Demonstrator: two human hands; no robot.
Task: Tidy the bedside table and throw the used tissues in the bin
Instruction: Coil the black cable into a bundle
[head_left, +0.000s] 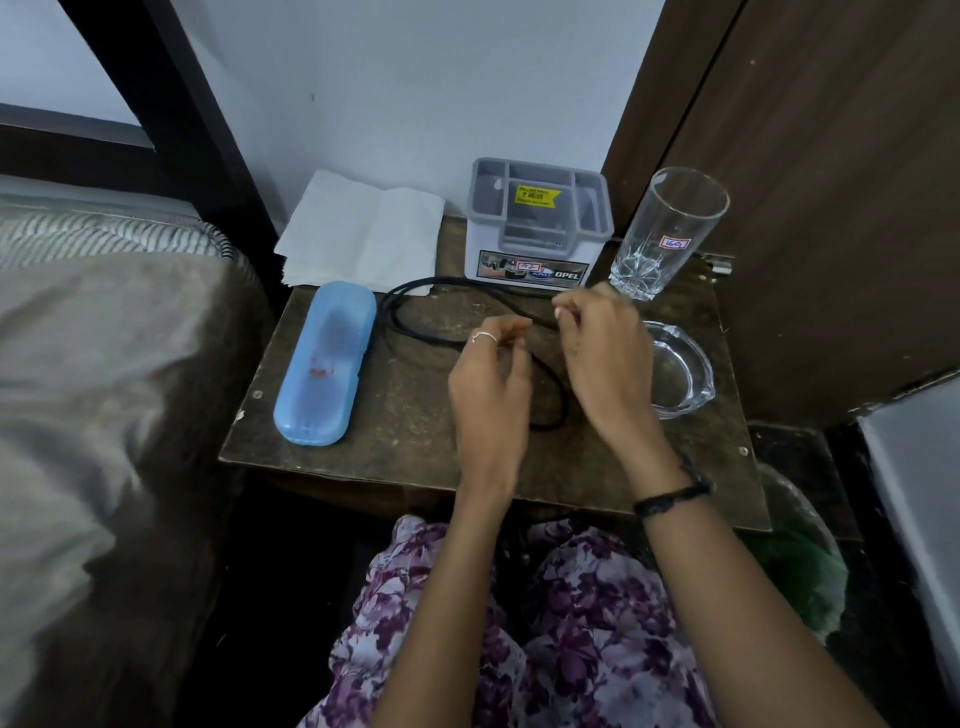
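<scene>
Both hands work a thin black cord (415, 312) at the middle of the brown, worn table (405, 447). The left hand (491, 384) pinches it with curled fingertips; the right hand (602, 358) pinches it just beside, fingers curled. The cord loops leftward toward the smooth blue case (324, 364), whose long axis runs front to back. Folded white tissues (363, 234) lie flat at the back-left corner. A grey plastic organiser (537, 223), a cut-base glass (667, 234) and a glass ashtray (678, 374) stand right.

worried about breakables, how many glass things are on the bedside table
2. A tall drinking glass stands at the back right corner, and a clear glass ashtray lies in front of it, partly behind the right hand. More may be hidden.
</scene>
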